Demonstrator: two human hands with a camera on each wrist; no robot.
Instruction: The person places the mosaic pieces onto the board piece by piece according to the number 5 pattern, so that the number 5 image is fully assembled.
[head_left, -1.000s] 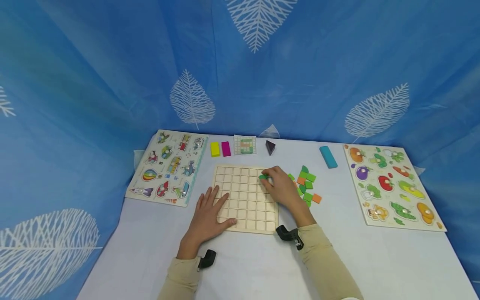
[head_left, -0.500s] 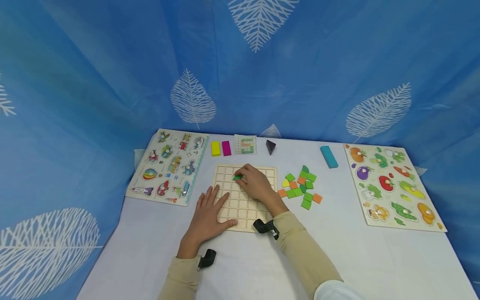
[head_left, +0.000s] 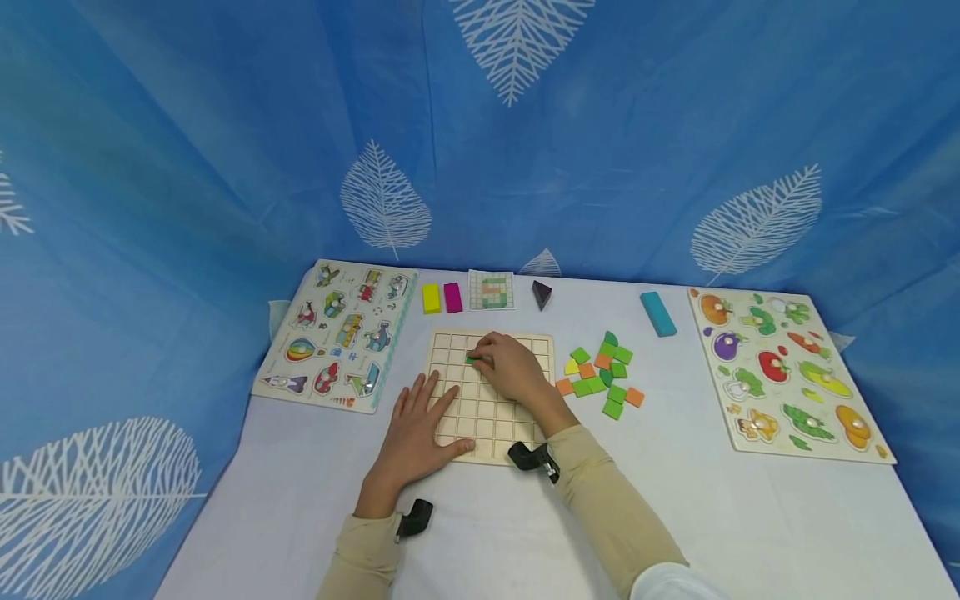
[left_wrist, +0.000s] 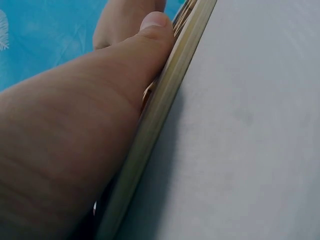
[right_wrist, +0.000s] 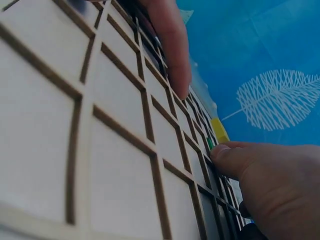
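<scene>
A square wooden grid board (head_left: 486, 408) lies on the table before me. My left hand (head_left: 411, 437) rests spread over its left edge, and in the left wrist view the thumb (left_wrist: 157, 30) lies along the board's rim. My right hand (head_left: 513, 367) is over the upper part of the grid, pinching a small green block (head_left: 472, 360) at the second row from the top. The right wrist view shows this green block (right_wrist: 209, 143) by the thumb, low at the grid; most of it is covered by the fingers, so its shape cannot be told.
Several green, orange and yellow pieces (head_left: 613, 393) lie right of the board. Behind it are a pattern card (head_left: 491, 291), yellow (head_left: 431, 298), magenta (head_left: 453, 297), dark (head_left: 542, 294) and teal blocks (head_left: 657, 314). Knobbed puzzles flank them: vehicles (head_left: 390, 350), vegetables (head_left: 750, 350).
My right hand has carried the green block leftward from the board's upper right to its upper left, then lowered it slightly. The left hand has stayed in place.
</scene>
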